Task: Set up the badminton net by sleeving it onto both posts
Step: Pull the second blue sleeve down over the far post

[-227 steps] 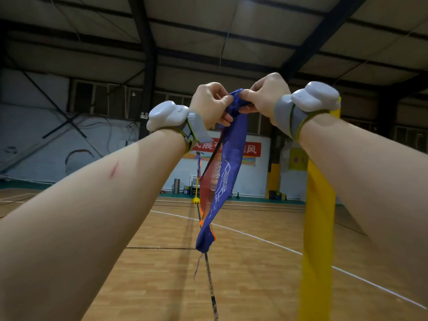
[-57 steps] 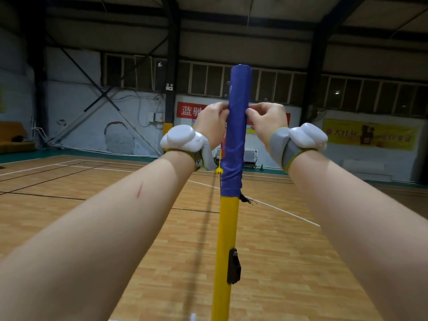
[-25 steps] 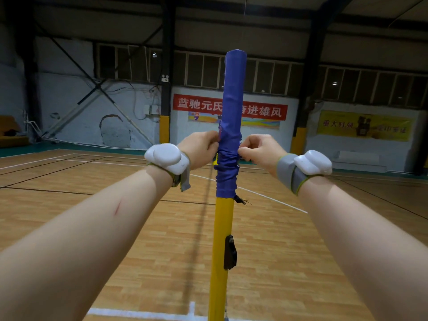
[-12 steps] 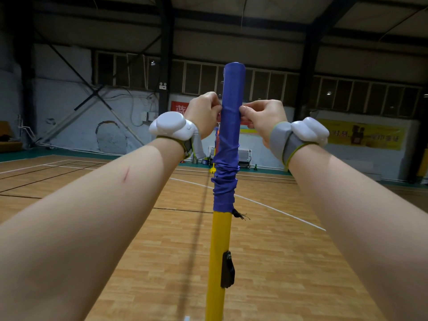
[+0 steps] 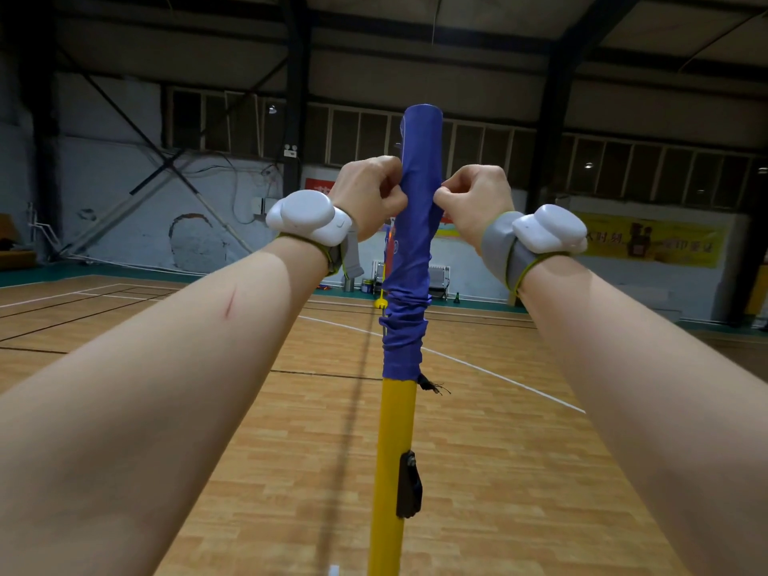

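Head view, centred on an upright yellow post. Over the post's upper part, drawn on as a tube, the net's blue sleeve: smooth and taut near the post's top, bunched into wrinkles lower down, ending well above the black bracket fixed to the post's right side. Bare yellow below the sleeve's hem. At that hem, on the post's right, a short frayed dark cord.

Left of the post, at the smooth stretch of sleeve: left hand, fingers curled, pinching the fabric's left edge. Right of the post, at about the same height: right hand, fingers curled, pinching the fabric's right edge. Hands apart, only the sleeved post between them.

White left wrist device and white right wrist device, each on a grey strap.

Just left of the post, below the left hand, a sliver of red-orange net mesh beside the sleeve.

Behind the post, wooden court floor with white and dark lines. On the far wall right of the post, a yellow banner, lettering blurred.
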Action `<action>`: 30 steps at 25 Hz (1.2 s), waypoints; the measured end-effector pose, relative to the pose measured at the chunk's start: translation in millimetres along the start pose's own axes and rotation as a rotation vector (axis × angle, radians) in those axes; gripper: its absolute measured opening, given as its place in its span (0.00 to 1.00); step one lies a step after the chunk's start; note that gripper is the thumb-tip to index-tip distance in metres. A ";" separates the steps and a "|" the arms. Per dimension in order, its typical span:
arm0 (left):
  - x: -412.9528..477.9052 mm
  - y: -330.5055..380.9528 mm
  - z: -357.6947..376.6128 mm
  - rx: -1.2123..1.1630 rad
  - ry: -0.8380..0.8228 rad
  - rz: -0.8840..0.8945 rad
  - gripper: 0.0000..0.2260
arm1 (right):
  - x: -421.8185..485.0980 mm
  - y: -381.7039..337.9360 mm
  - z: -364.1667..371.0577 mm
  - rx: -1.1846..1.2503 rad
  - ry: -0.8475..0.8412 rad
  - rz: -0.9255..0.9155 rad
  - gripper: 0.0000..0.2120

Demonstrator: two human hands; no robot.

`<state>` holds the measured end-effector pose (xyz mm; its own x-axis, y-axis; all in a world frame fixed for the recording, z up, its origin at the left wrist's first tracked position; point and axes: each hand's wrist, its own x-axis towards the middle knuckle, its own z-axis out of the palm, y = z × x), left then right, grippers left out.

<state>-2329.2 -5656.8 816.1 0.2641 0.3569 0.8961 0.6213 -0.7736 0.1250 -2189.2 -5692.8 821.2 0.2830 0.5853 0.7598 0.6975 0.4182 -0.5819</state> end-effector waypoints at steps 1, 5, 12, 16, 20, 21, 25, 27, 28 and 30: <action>-1.7 -0.9 1.3 -0.002 -0.001 0.010 0.06 | -1.6 2.8 -0.5 -0.003 -0.006 -0.003 0.03; -20.3 -11.0 9.8 0.017 -0.030 0.028 0.05 | -21.6 15.4 3.2 -0.017 -0.091 0.010 0.11; -60.0 -9.2 22.8 -0.011 -0.097 0.002 0.04 | -57.0 36.2 6.4 -0.013 -0.187 0.059 0.16; -83.3 -12.5 30.0 -0.038 -0.179 -0.028 0.04 | -74.7 48.0 12.5 -0.029 -0.238 0.112 0.15; -88.9 -11.3 27.6 -0.052 -0.252 -0.064 0.03 | -79.0 49.9 10.1 -0.083 -0.290 0.120 0.14; -85.7 -10.9 24.5 -0.064 -0.279 -0.077 0.03 | -75.5 48.6 6.0 -0.117 -0.325 0.122 0.12; -56.2 -9.0 10.6 -0.141 -0.148 -0.140 0.07 | -54.2 32.9 -5.6 0.077 -0.251 0.140 0.06; -36.3 -4.1 4.2 -0.169 -0.088 -0.132 0.11 | -39.5 25.2 -6.8 0.192 -0.150 0.112 0.11; -28.4 -1.0 1.7 -0.192 -0.081 -0.124 0.12 | -32.9 21.5 -6.2 0.203 -0.128 0.089 0.12; -14.9 3.2 0.6 -0.229 -0.064 -0.125 0.12 | -20.5 15.7 -4.5 0.201 -0.121 0.053 0.13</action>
<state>-2330.6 -5664.3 802.9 0.2465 0.4841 0.8396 0.4704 -0.8171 0.3331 -2181.1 -5701.4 797.8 0.2267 0.6840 0.6933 0.5351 0.5073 -0.6755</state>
